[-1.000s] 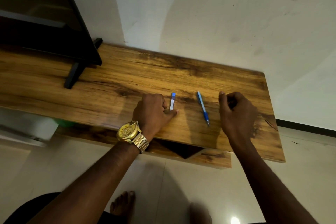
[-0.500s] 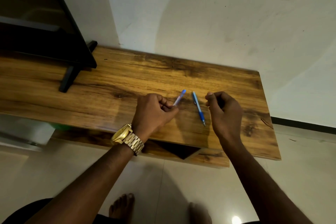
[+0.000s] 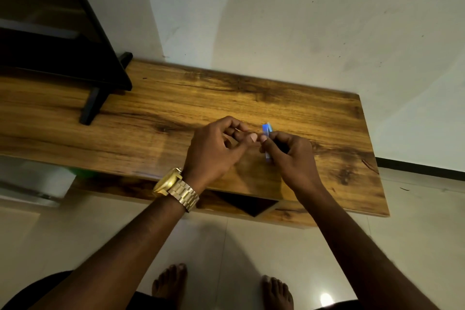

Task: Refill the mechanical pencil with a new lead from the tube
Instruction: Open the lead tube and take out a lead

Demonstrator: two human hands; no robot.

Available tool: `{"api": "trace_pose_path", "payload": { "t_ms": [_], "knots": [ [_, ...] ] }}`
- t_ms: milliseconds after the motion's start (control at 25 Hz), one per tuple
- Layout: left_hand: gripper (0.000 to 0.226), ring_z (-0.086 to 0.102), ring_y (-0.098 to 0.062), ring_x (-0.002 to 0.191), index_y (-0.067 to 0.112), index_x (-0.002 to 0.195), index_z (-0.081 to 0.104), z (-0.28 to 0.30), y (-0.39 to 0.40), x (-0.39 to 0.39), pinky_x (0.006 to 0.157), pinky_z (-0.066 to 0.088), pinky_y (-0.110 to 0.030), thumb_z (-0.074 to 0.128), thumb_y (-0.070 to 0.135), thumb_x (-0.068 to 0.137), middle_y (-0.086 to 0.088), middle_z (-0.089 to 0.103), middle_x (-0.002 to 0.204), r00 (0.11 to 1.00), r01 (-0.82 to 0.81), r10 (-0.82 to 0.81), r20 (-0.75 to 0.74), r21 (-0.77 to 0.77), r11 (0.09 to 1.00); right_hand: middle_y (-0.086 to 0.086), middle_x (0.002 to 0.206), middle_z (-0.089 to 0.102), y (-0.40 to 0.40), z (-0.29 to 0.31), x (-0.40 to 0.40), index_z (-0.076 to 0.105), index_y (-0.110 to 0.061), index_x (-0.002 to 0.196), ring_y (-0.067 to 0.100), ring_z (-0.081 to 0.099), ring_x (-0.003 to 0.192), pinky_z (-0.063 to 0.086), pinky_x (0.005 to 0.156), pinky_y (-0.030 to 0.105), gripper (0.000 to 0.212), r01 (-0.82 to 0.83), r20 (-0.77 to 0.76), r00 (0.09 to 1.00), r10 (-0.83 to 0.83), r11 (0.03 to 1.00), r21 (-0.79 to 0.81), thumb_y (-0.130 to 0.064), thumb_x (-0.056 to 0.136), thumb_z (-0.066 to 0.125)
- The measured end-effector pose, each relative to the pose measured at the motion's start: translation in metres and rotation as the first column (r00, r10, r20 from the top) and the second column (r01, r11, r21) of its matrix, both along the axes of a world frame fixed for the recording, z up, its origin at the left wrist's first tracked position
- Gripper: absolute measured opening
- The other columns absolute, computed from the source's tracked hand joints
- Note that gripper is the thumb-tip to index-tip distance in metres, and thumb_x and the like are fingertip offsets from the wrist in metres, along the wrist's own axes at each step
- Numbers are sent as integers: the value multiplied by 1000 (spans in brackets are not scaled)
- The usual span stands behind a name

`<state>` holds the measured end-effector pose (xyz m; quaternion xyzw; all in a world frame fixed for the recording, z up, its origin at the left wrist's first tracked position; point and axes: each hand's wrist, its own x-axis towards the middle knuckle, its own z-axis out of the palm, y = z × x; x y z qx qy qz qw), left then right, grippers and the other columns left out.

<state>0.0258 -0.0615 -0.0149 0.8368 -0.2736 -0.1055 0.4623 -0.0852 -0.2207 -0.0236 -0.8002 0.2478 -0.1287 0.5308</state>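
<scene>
My left hand [image 3: 216,151] pinches the lead tube [image 3: 264,130]; only the tube's blue end shows past my fingertips, and it is blurred. My right hand [image 3: 292,158] has its thumb and fingers closed against that same end, fingertip to fingertip with the left. The blue mechanical pencil [image 3: 268,158] lies on the wooden table [image 3: 176,108] right beneath my right fingers. Its middle is hidden, with a short stretch showing below them and its top just beside the tube's end.
A black TV screen on a black foot [image 3: 93,106] stands on the table at the left. The table's right edge [image 3: 372,158] is near my right hand. My bare feet [image 3: 171,284] are on the tiled floor below.
My left hand lifted the lead tube off the table and carried it right. My right hand moved left to meet it, over the pencil. The camera view shifted slightly.
</scene>
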Motion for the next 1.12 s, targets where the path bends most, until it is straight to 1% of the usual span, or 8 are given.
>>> {"api": "trace_pose_path", "payload": {
  "t_ms": [80, 160, 360, 480, 600, 720, 1000, 1120],
  "knots": [
    [19, 77, -15, 77, 34, 107, 82, 0, 3, 10, 75, 66, -46, 79, 47, 95, 13, 82, 94, 993, -3, -5, -115, -66, 998, -11, 88, 81, 2, 1, -1, 82, -31, 98, -2, 74, 84, 51, 71, 10, 19, -107, -19, 994, 105, 988, -109, -29, 110, 68],
    [15, 79, -12, 87, 32, 106, 84, 1, 4, 13, 84, 65, -47, 77, 43, 98, 14, 83, 99, 988, 35, -46, -145, -79, 996, -11, 90, 79, 5, -1, -1, 82, -26, 99, 4, 74, 86, 49, 71, 12, 19, -167, -30, 986, 164, 969, -181, -26, 110, 67],
    [19, 77, -9, 88, 26, 109, 82, 1, 5, 13, 84, 64, -49, 71, 39, 103, 10, 83, 97, 986, 116, -114, -120, 9, 993, -1, 98, 80, 5, -6, 0, 84, -15, 107, 13, 73, 90, 55, 79, 29, 21, -211, -60, 977, 203, 961, -178, -26, 111, 65],
    [23, 75, -10, 93, 22, 115, 80, 1, 4, 12, 85, 64, -46, 67, 38, 106, 9, 81, 103, 992, 101, -99, -73, 14, 995, -8, 89, 78, 7, -6, 2, 84, -20, 112, 7, 72, 85, 49, 72, 13, 21, -188, -29, 982, 186, 968, -165, -28, 111, 65],
    [25, 72, -3, 98, 20, 119, 79, -2, 2, 12, 82, 58, -27, 63, 36, 108, 8, 80, 107, 990, 118, -117, -73, 9, 993, -12, 83, 75, 7, -7, 2, 85, -20, 110, 0, 69, 78, 44, 67, 8, 21, -176, -28, 984, 174, 965, -196, -28, 111, 66],
    [26, 71, 1, 98, 19, 121, 79, -4, 1, 10, 77, 49, -11, 64, 35, 108, 9, 80, 109, 986, 135, -134, -103, 5, 991, -10, 83, 77, 7, -8, 0, 86, -20, 108, 7, 70, 80, 45, 67, 14, 20, -158, -27, 987, 156, 968, -197, -29, 110, 67],
    [14, 77, -4, 94, 27, 108, 83, -10, 2, 19, 77, 61, -24, 79, 35, 98, 12, 83, 101, 977, 134, -139, -163, -39, 990, -12, 83, 76, 5, -3, -3, 85, -23, 108, 4, 70, 84, 44, 68, 9, 17, -177, -53, 984, 170, 967, -183, -26, 109, 68],
    [13, 75, 0, 84, 25, 107, 83, -5, 5, 28, 58, 58, -24, 78, 33, 99, 13, 82, 93, 938, -1, -60, -342, -175, 984, -14, 88, 77, 5, -2, -4, 85, -24, 108, -6, 70, 86, 45, 73, 6, 18, -186, -93, 981, 170, 963, -194, -28, 109, 68]
  ]
}}
